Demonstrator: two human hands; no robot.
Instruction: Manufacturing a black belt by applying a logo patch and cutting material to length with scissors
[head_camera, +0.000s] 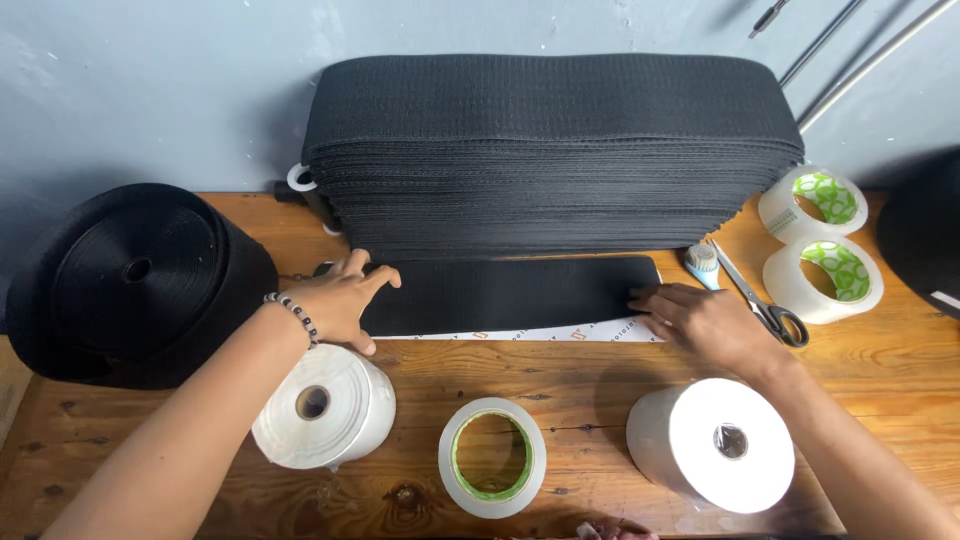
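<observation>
A black elastic strip (510, 292) lies flat on a white paper sheet (560, 333) on the wooden table (600, 380). My left hand (338, 297), with a beaded bracelet on the wrist, presses down on the strip's left end with fingers spread. At the right end, my right hand (705, 322) rests its fingertips on the strip and the paper. Directly behind them rises a tall stack of black strips (550, 150).
A big black webbing roll (135, 280) sits at left. Two white rolls (325, 407) (715, 445) and a clear tape roll (492, 457) stand near the front edge. Scissors (760, 300), a small brush (702, 262) and two tape rolls (822, 235) lie at right.
</observation>
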